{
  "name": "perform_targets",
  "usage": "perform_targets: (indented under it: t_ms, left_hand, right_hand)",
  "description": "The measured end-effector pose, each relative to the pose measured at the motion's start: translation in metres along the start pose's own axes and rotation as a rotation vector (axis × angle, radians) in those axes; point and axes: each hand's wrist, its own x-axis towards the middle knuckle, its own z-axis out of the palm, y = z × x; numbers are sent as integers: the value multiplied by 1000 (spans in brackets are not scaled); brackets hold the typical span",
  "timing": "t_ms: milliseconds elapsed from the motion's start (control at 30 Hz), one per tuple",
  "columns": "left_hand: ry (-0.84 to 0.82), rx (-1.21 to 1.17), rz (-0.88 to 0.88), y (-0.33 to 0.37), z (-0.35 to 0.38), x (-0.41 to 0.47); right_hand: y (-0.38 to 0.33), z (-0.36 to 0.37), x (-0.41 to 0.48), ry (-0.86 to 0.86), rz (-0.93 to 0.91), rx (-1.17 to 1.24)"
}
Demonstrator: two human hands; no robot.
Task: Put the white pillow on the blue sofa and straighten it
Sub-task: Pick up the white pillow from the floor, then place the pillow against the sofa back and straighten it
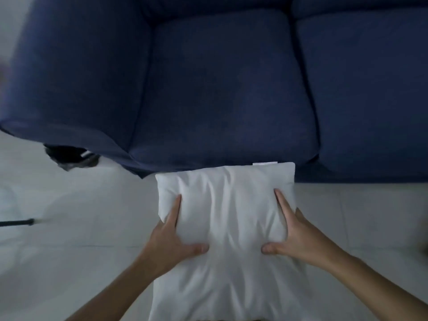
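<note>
The blue sofa (222, 89) fills the top of the view, its left seat cushion wide and bare, an armrest rolling off to the left and a second cushion running out to the right. Below it spreads the pale tiled floor (69, 239), taking up the lower corners. Out in front, the white pillow (228, 218) is held up off the floor, between the person and the sofa's front edge, its far edge just overlapping the base of the sofa in this view and not on the seat yet. The left hand (170, 242) clamps the pillow's left side, forefinger stretched up along the fabric, thumb pressing in toward the middle. The right hand (297, 238) mirrors it on the right side, fingers gripping the edge, thumb dug into the creased cover. A small white tag (265, 163) pokes from the pillow's far edge. At the far left, a dark object (69, 156) sits under the armrest, too blurred to name, and a thin black rod (17, 222) lies on the floor.
</note>
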Motion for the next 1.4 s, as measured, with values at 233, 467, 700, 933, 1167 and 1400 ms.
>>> perform_targets:
  t_ms: [233, 467, 700, 933, 1167, 1400]
  left_hand:
    - [166, 56, 182, 134, -107, -47]
    - [273, 107, 343, 242, -211, -1]
    - [327, 65, 452, 304, -289, 127]
    - [349, 133, 512, 319, -328, 273]
    - [444, 144, 551, 324, -349, 371]
    - [436, 141, 642, 335, -361, 416]
  right_hand:
    - [-86, -157, -60, 175, -136, -86]
    - [-169, -283, -25, 303, -234, -163]
    - [-224, -370, 108, 429, -306, -187]
    - [-245, -404, 250, 559, -353, -199]
    - [-255, -424, 350, 657, -397, -226]
    - [-258, -436, 380, 735, -399, -260]
